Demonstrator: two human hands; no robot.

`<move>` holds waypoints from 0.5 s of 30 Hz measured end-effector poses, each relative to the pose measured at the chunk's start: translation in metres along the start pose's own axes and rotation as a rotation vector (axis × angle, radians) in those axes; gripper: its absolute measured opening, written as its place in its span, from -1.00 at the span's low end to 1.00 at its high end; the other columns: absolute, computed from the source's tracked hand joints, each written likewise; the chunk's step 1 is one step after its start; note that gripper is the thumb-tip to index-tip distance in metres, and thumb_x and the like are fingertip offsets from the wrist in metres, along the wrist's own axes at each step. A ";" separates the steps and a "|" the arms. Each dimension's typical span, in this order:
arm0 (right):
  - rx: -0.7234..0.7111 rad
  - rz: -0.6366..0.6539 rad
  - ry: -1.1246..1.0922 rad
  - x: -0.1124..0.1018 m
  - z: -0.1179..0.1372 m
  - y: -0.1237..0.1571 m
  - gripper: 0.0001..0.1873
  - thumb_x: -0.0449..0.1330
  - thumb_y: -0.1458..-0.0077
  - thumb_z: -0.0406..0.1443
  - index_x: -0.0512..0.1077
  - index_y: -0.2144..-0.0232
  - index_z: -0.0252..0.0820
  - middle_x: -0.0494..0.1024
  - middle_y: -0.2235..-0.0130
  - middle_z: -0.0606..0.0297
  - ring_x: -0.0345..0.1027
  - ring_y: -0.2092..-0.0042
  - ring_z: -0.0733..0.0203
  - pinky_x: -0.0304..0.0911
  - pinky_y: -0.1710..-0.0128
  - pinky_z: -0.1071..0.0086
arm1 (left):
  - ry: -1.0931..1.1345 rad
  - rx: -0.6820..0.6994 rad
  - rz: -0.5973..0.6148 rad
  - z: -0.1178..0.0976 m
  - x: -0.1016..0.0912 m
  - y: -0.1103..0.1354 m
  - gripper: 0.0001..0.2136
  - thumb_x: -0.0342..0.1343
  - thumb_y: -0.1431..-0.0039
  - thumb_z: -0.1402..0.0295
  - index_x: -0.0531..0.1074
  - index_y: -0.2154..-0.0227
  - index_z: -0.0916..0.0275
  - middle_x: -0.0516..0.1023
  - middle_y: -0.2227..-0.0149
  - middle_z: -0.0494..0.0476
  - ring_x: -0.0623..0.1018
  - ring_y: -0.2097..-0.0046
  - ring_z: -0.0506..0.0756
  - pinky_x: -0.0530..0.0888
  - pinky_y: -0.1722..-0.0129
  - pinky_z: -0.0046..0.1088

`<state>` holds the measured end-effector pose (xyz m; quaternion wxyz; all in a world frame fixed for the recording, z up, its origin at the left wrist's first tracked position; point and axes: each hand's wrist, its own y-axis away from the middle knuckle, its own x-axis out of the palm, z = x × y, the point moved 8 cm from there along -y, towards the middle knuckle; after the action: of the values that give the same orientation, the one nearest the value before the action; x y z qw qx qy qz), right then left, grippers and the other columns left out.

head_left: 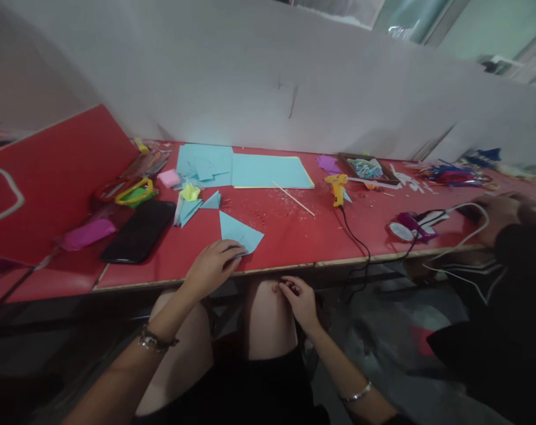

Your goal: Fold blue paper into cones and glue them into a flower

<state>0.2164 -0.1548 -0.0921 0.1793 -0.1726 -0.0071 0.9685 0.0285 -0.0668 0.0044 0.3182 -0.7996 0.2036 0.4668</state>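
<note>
My left hand (212,265) is at the table's front edge, its fingers closed on the near corner of a folded piece of light blue paper (239,230). The paper lies on the red tabletop with its other corners pointing away from me. Below the table edge, my right hand (301,300) rests by my knee with thumb and fingers curled together; anything in them is too small to make out. Smaller folded blue paper triangles (211,201) lie just behind and left of the paper.
Blue sheets (268,170) lie at the back by the wall. A thin wooden stick (294,199), a yellow glue gun (337,188) with a cord, and a tray (389,176) are to the right. A black phone (139,232) lies left. Another person's hand (500,215) is far right.
</note>
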 end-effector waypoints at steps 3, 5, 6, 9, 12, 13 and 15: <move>-0.002 0.010 -0.011 0.004 -0.001 0.000 -0.76 0.18 0.08 -0.19 0.51 0.40 -0.24 0.38 0.49 0.29 0.24 0.44 0.30 0.19 0.45 0.42 | 0.005 -0.002 0.003 0.000 0.000 0.000 -0.74 -0.14 -0.18 0.34 0.43 0.19 0.17 0.45 0.15 0.11 0.41 0.12 0.07 0.37 0.10 -0.33; -0.015 0.019 -0.019 0.006 0.001 0.000 -0.77 0.18 0.08 -0.19 0.51 0.40 -0.22 0.37 0.50 0.30 0.24 0.44 0.30 0.19 0.44 0.42 | 0.006 -0.008 0.006 0.001 0.000 0.000 -0.74 -0.13 -0.17 0.35 0.43 0.19 0.17 0.44 0.15 0.11 0.41 0.12 0.06 0.37 0.10 -0.33; -0.015 0.017 -0.023 0.006 0.001 0.001 -0.77 0.18 0.08 -0.19 0.52 0.41 -0.21 0.37 0.50 0.30 0.24 0.44 0.30 0.19 0.45 0.43 | 0.006 -0.013 0.008 0.001 0.000 0.000 -0.74 -0.13 -0.17 0.35 0.42 0.18 0.17 0.44 0.15 0.11 0.41 0.12 0.06 0.37 0.10 -0.33; 0.001 0.017 -0.041 0.006 0.002 0.000 -0.78 0.19 0.08 -0.19 0.51 0.43 -0.21 0.39 0.50 0.29 0.27 0.43 0.29 0.22 0.43 0.42 | 0.004 -0.025 0.018 0.001 0.001 0.000 -0.75 -0.11 -0.15 0.35 0.42 0.18 0.16 0.44 0.14 0.11 0.40 0.11 0.07 0.37 0.10 -0.33; 0.012 0.048 -0.085 0.009 0.003 -0.001 -0.81 0.17 0.07 -0.21 0.50 0.47 -0.22 0.45 0.48 0.26 0.33 0.39 0.25 0.25 0.36 0.38 | 0.008 -0.025 0.025 0.001 0.000 0.000 -0.75 -0.11 -0.14 0.35 0.41 0.17 0.17 0.43 0.13 0.12 0.40 0.10 0.07 0.37 0.10 -0.33; 0.010 0.057 -0.092 0.010 0.003 -0.001 -0.81 0.16 0.06 -0.21 0.49 0.49 -0.22 0.46 0.48 0.26 0.35 0.38 0.24 0.26 0.34 0.36 | 0.010 -0.025 0.024 0.001 0.000 0.001 -0.75 -0.11 -0.14 0.35 0.41 0.17 0.17 0.43 0.13 0.12 0.41 0.10 0.07 0.37 0.10 -0.33; 0.003 0.062 -0.076 0.010 0.003 -0.002 -0.80 0.15 0.05 -0.20 0.48 0.52 -0.22 0.47 0.48 0.25 0.36 0.36 0.22 0.27 0.33 0.35 | 0.016 -0.024 0.020 0.001 0.000 0.001 -0.75 -0.11 -0.14 0.36 0.41 0.18 0.17 0.43 0.13 0.11 0.41 0.11 0.07 0.37 0.10 -0.33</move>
<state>0.2074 -0.1488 -0.0924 0.1492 -0.1356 -0.0072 0.9794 0.0274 -0.0666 0.0038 0.3022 -0.8050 0.2084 0.4661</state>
